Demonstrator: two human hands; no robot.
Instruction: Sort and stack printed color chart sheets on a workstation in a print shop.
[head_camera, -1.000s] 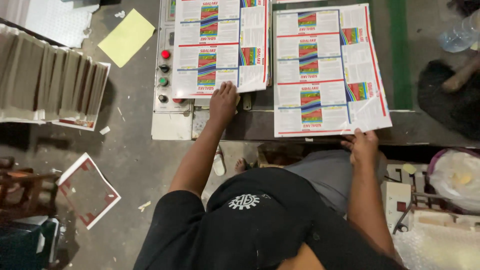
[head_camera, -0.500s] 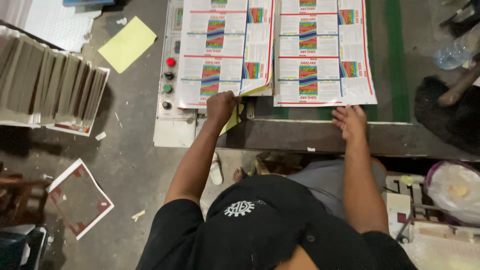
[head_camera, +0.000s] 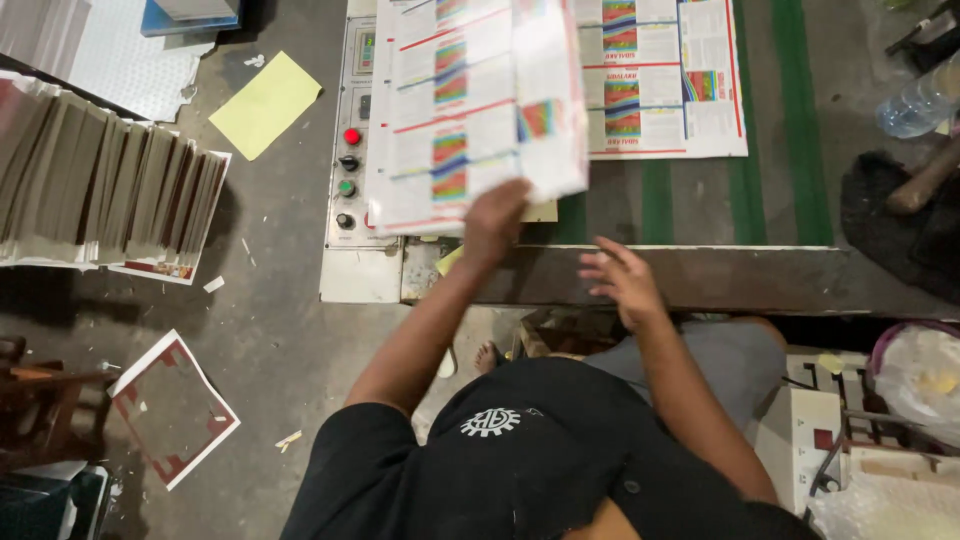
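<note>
Left hand (head_camera: 497, 218), fingers clamped, has lifted the white rainbow-printed sheet stack (head_camera: 470, 110) off the counter (head_camera: 700, 275); right hand (head_camera: 622, 280) now free, fingers apart.

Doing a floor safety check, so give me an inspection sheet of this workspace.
Surface: dark machine bed with green stripes; bare part by the right hand.
Job's things: printed sheets lifted and blurred in the left hand; second sheet stack flat on the bed.
Clutter: yellow paper, loose red-bordered sheet and scraps on the floor; fanned stack at left.
Grippers: left hand grips the sheets' lower edge; right hand open, holding nothing.
Cables: nothing clearly seen.
Surroundings: control panel with red, green and black knobs; plastic bottle; plastic bag.
</note>
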